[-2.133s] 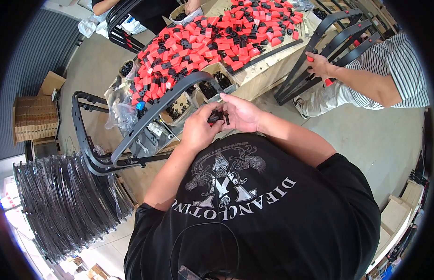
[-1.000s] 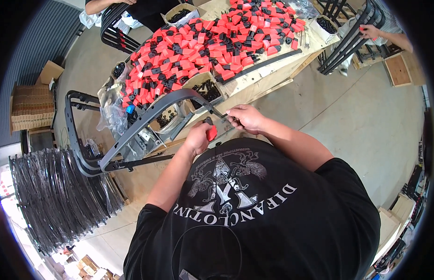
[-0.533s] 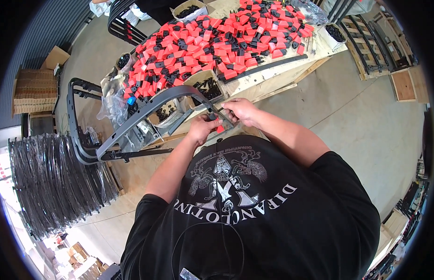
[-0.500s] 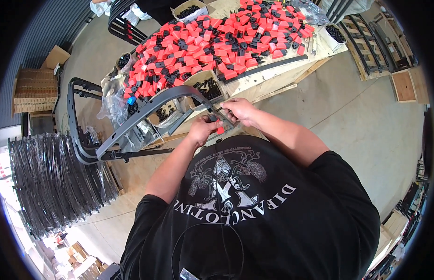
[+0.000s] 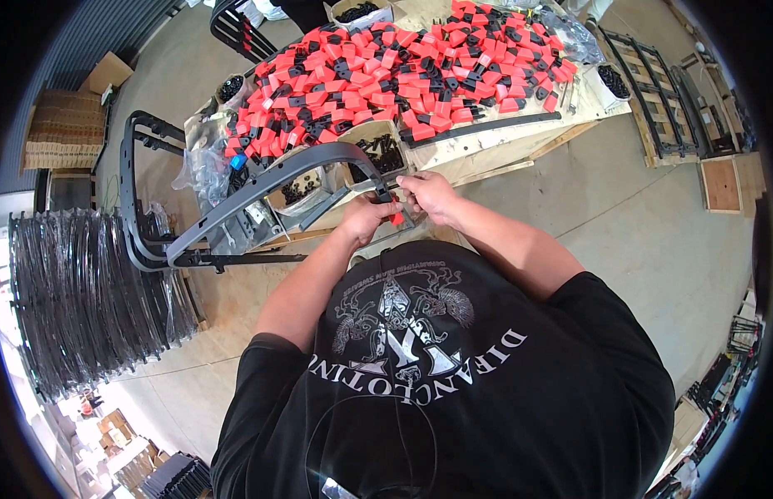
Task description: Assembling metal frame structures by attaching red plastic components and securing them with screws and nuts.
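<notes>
A bent black metal tube frame (image 5: 274, 179) stands at the near edge of the workbench (image 5: 478, 148), its curved end in front of me. My left hand (image 5: 368, 218) is closed on a red and black plastic piece (image 5: 396, 218), held against the lower end of that tube. On the other side of the tube, my right hand (image 5: 432, 198) has its thumb and fingers pinched together beside the metal. Whatever lies between those fingertips is too small to make out. The fingers of the left hand partly cover the plastic piece.
A heap of red and black plastic pieces (image 5: 336, 83) covers much of the bench. Boxes of small black parts (image 5: 378, 156) sit at its near edge, beside clear plastic bags (image 5: 205, 170). Wrapped black frames (image 5: 95, 295) stand at left; a pallet (image 5: 653, 100) lies at right.
My left hand has brought the red and black plastic piece closer against the tube end. The right hand stays pinched beside the tube. The whole view has shifted slightly.
</notes>
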